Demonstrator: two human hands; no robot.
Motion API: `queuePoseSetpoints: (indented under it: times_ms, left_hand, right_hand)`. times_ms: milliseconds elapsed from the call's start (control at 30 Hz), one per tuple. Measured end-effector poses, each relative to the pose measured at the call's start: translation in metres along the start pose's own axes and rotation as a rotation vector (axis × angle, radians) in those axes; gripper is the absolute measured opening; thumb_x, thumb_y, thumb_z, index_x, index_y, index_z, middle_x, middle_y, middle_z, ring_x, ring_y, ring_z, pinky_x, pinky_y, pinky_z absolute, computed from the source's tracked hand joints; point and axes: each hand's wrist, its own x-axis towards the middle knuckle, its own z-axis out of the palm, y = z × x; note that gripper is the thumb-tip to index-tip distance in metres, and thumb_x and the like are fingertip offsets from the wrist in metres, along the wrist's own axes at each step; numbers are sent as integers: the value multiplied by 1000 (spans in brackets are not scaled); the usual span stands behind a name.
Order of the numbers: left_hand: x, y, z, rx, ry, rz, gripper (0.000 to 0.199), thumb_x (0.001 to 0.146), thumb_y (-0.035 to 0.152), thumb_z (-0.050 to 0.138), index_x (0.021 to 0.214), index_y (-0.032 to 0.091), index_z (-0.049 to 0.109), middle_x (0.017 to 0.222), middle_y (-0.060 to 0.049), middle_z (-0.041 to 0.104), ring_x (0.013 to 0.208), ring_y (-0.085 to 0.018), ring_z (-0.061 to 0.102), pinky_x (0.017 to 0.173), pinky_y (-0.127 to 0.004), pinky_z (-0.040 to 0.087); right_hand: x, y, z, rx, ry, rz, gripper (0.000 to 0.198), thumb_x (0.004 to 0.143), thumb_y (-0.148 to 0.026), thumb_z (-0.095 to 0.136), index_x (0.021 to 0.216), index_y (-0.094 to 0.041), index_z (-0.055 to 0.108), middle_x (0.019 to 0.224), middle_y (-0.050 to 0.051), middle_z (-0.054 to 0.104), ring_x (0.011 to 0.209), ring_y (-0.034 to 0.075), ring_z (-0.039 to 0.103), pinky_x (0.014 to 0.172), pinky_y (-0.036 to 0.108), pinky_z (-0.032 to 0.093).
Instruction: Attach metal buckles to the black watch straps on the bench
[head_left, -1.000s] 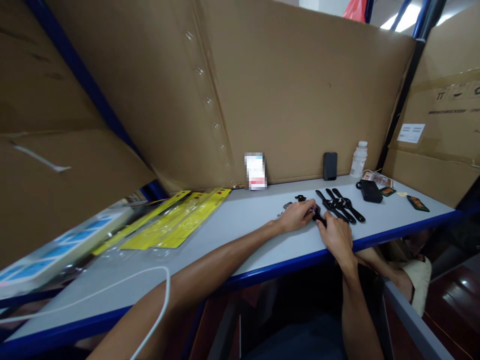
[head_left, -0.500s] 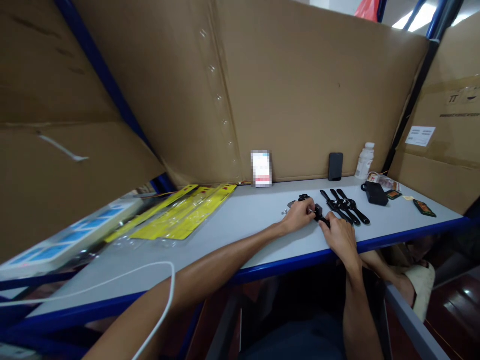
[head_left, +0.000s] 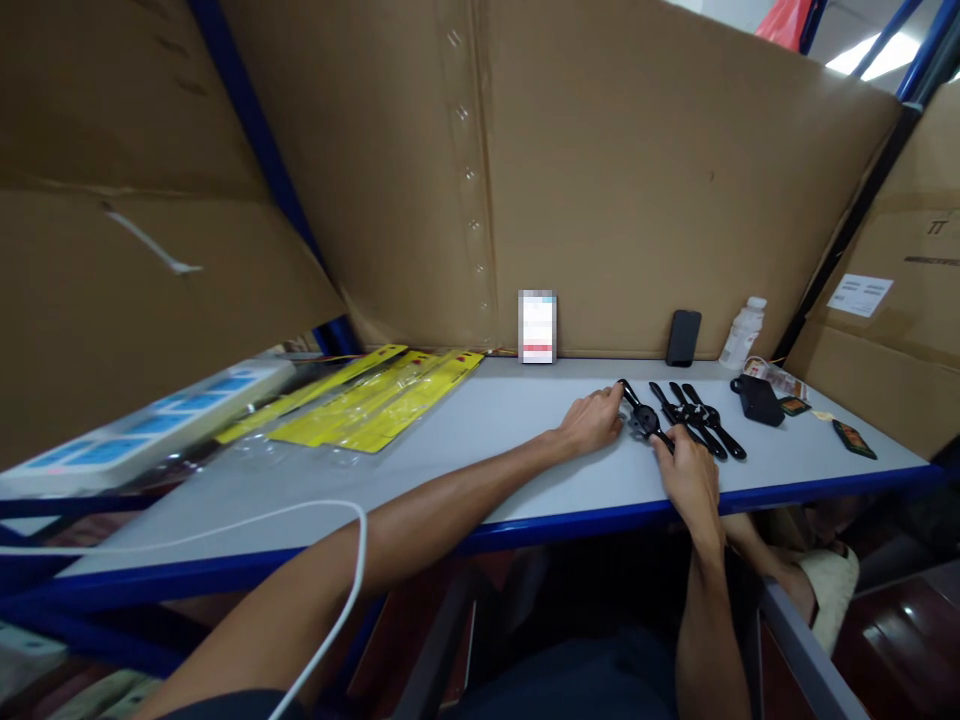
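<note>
A black spokeshave (head_left: 643,417) is held at a slant over the grey tabletop, its round middle part showing between my hands. My right hand (head_left: 690,475) is closed around its near handle. At the far handle is my left hand (head_left: 592,422), fingers bent and pressed against the handle's end; part of the grip is hidden. Just right of the held tool lie several more black spokeshaves (head_left: 703,420), side by side on the table.
A lit phone (head_left: 538,328) and a dark phone (head_left: 683,338) lean against the cardboard wall (head_left: 600,180). A bottle (head_left: 742,333), a black case (head_left: 759,400) and small dark packets (head_left: 853,439) are at right. Yellow packages (head_left: 375,405) lie left; a white cable (head_left: 247,520) crosses my left arm.
My left hand has shifted from the spokeshave's middle to its far handle, leaving the middle in sight. My right hand keeps the near handle. The view has turned slightly left.
</note>
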Motion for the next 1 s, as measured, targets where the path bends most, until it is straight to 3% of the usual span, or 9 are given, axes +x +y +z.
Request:
queuePoseSetpoints:
  times_ms: [200,433,567,667,833,1000]
  left_hand:
    - [1,2,3,-20,32,62,31,89,13,52,120,19,48,121,-13,66,110,-28,65,85,-39,54]
    - [2,0,9,-68,110,332,28,93,17,56,121,19,56,127,-12,64,121,-28,58,101,-43,53]
    - [4,-2,12,-127,46,527,32,99,24,56,129,19,62,139,-12,63,130,-27,58,110,-44,48]
    - [5,-2,13,-161,-2,588,30,102,22,50,127,21,68,134,-9,69,127,-23,62,111,-40,47]
    - [5,1,11,-209,-20,568,34,100,17,48,125,22,71,128,-8,73,122,-22,66,109,-38,49]
    - [3,3,9,-217,-31,539,36,99,16,49,125,23,72,126,-7,74,121,-22,66,110,-40,49]
  right_hand:
    - [4,7,7,112,88,14,36,105,-43,45,121,-17,64,103,13,77,98,28,71,77,31,40]
    - [9,13,18,332,244,8,40,100,-52,44,106,-19,66,91,13,75,87,28,68,74,32,39]
    - [12,19,17,532,434,29,52,95,-65,39,94,-20,64,91,14,75,84,28,65,75,33,41]
    - [12,37,6,502,537,137,54,96,-66,38,97,-19,65,89,14,74,80,27,63,74,33,41]
    - [20,89,-20,127,414,337,46,102,-47,39,118,-16,68,100,18,74,93,30,66,78,34,40]
    - [46,116,-28,-54,243,340,46,104,-40,38,125,-13,68,108,21,74,103,32,68,80,37,43]
